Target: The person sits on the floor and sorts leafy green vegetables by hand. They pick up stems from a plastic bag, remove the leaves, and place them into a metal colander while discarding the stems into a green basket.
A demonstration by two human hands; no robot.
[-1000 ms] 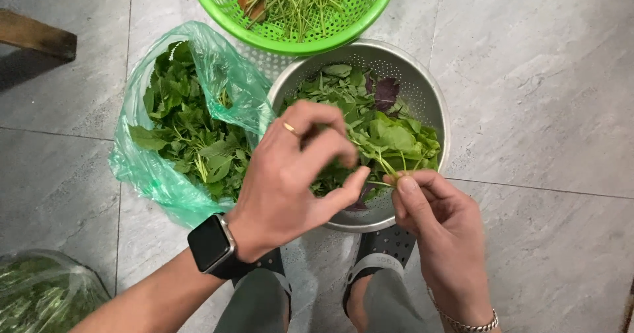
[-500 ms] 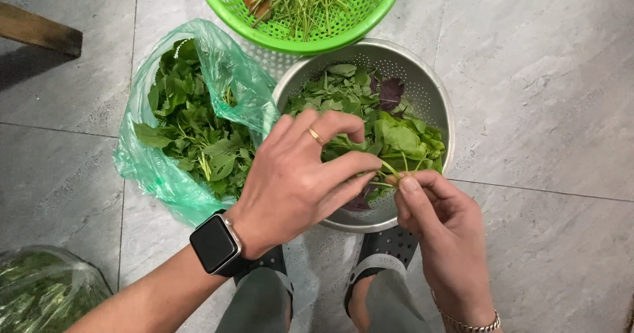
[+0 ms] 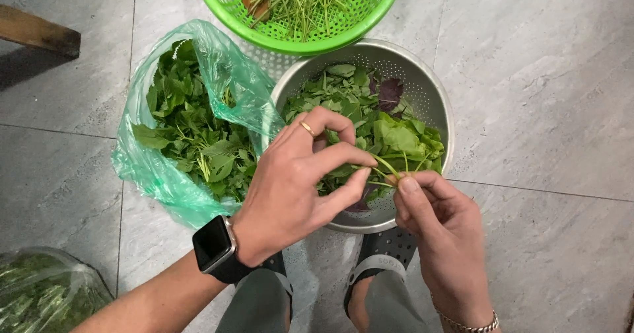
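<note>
Nearest the viewer, the left hand (image 3: 290,187), which a second ago lay spread over the greens with its fingers hiding the stem, has drawn back toward the right hand (image 3: 439,234), and its thumb and forefinger now meet at a pinch; a black smartwatch (image 3: 214,244) sits on its wrist and a gold ring (image 3: 308,129) on one finger. Between the two hands runs a thin green leafy sprig (image 3: 389,171); the left fingertips close on its stem from the left, the right thumb and forefinger close on the same stem just beside them, so both hands are shut on it (the leaves trail up and right, above the right hand). The sprig hangs over the near rim of a round perforated steel colander (image 3: 441,102) holding green and a few purple leaves; left of it a pale green plastic bag (image 3: 142,168) lies open, full of leafy stalks; farthest off stands a bright green plastic basket (image 3: 360,22) of bare stems; grey stone tiles (image 3: 541,75) lie beneath.
</note>
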